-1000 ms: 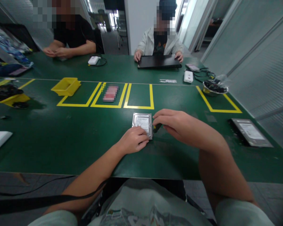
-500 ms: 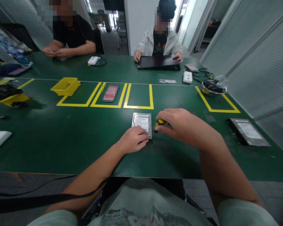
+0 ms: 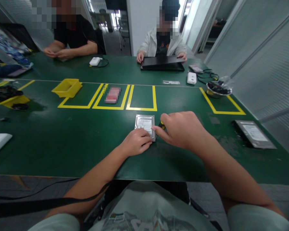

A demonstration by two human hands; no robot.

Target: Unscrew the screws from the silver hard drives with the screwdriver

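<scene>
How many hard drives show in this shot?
2. One drive lies partly covered by the left hand; the other drive lies toward the table's right end. More could be hidden beneath.

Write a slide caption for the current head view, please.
Left hand on a hard drive, right hand gripping a screwdriver beside it.

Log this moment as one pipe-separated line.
left hand: on hard drive | right hand: gripping yellow-and-black screwdriver beside drive's right edge | labelled silver device: lying far right
</scene>
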